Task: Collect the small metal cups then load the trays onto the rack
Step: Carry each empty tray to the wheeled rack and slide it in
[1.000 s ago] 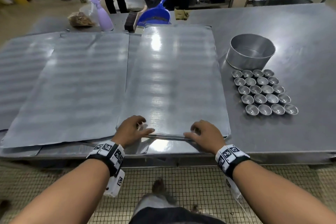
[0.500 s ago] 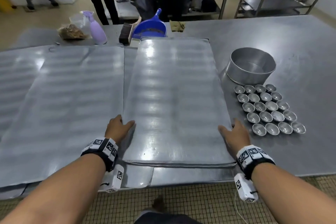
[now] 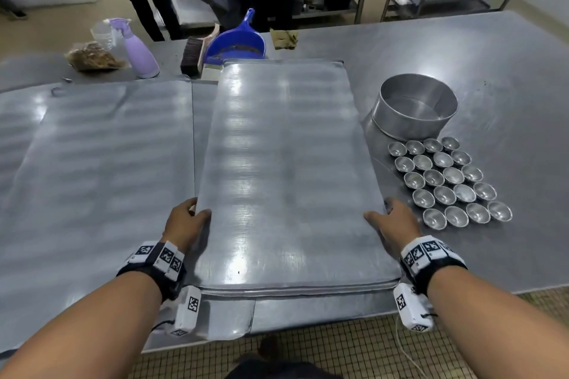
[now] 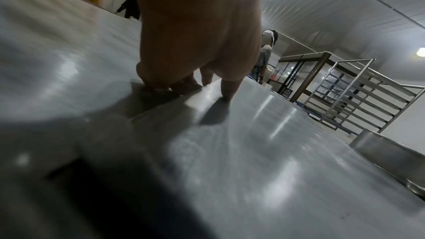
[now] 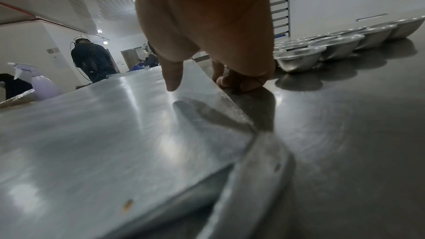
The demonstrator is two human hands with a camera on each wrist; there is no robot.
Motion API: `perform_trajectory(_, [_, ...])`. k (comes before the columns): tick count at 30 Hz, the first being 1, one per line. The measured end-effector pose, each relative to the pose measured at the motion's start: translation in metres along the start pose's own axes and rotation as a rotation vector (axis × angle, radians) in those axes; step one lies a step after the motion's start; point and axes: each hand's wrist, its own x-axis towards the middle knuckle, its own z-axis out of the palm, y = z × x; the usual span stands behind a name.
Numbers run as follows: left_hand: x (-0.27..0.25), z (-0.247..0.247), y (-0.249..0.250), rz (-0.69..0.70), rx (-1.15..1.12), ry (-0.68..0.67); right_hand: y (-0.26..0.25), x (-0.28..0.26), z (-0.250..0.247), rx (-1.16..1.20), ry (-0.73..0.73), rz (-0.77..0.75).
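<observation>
**Both hands gripping the sides of the top tray**

The top tray [image 3: 286,175] is lying flat on the steel table [image 3: 492,77], on another tray whose edge is showing just under its near end. The left hand [image 3: 184,221] is grasping the tray's left side, thumb lying on top and fingers [image 4: 161,84] curling under the edge. The right hand [image 3: 392,221] is doing the same on the right side, thumb on the top face and fingers [image 5: 239,81] tucking beneath the edge (the wrist views are showing this most plainly).

Just beyond the right fingers, the small metal cups [image 3: 446,181] are sitting in neat rows on the bare table, apart from the tray. Behind them a round tin [image 3: 415,108] is standing upright. To the left of the left hand, more trays [image 3: 101,163] are lying flat and overlapping.

At the far end of the tray a blue dustpan [image 3: 237,43] and a brush [image 3: 194,52] are resting together, with a purple spray bottle [image 3: 138,52] further left. A metal rack [image 4: 358,95] is standing beyond the table.
</observation>
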Motion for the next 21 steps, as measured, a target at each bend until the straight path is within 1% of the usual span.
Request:
perform_trajectory(4, [-0.005, 0.0, 0.005, 0.035, -0.02, -0.021, -0.013, -0.013, -0.003, 0.082, -0.025, 0.037])
perform_trajectory(9, [-0.019, -0.002, 0.003, 0.005, -0.108, -0.037, -0.011, -0.022, -0.005, 0.189, -0.066, 0.015])
perform_trajectory(11, [-0.03, -0.001, 0.0, 0.012, -0.124, -0.044, -0.005, -0.026, -0.007, 0.149, -0.04, -0.009])
perform_trajectory(14, [-0.053, 0.003, -0.002, 0.033, -0.131, -0.027, 0.002, -0.035, -0.014, 0.014, 0.008, -0.068])
perform_trajectory(17, [-0.077, 0.006, -0.003, 0.044, -0.145, 0.011, 0.012, -0.043, -0.017, -0.011, -0.026, -0.089])
perform_trajectory(21, [-0.113, 0.003, -0.009, 0.05, -0.091, 0.03, 0.027, -0.058, -0.022, -0.025, -0.061, -0.128])
